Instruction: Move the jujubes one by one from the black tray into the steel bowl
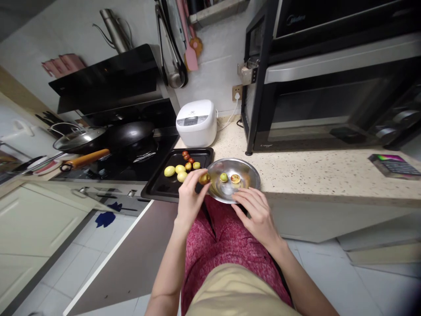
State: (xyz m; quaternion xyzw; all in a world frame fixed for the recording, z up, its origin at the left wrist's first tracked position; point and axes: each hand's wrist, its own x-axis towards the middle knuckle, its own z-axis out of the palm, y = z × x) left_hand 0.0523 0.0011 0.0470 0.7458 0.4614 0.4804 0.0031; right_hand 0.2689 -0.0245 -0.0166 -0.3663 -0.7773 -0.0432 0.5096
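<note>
My left hand [191, 193] pinches a small brown-and-yellow round fruit [204, 178] between thumb and fingertips, at the left rim of a shiny metal bowl [217, 193]. With its fingers over the near right rim and its thumb outside, my right hand [256, 215] grips the bowl. Inside the bowl lie a small green fruit [223, 177] and a yellow one with brown patches [235, 178]. To the left, a black tray [161, 188] bears several pale yellow, lemon-like fruits [169, 171] and several small reddish-brown ones [186, 156].
Behind the tray stands a white rice cooker [196, 123]. A black oven [315, 105] stands at the right, near a dark flat box [393, 166]. At left, a wok [131, 134] and a lidded pan with an orange handle [87, 159] sit on the stove. Below hangs an open cabinet door [131, 259].
</note>
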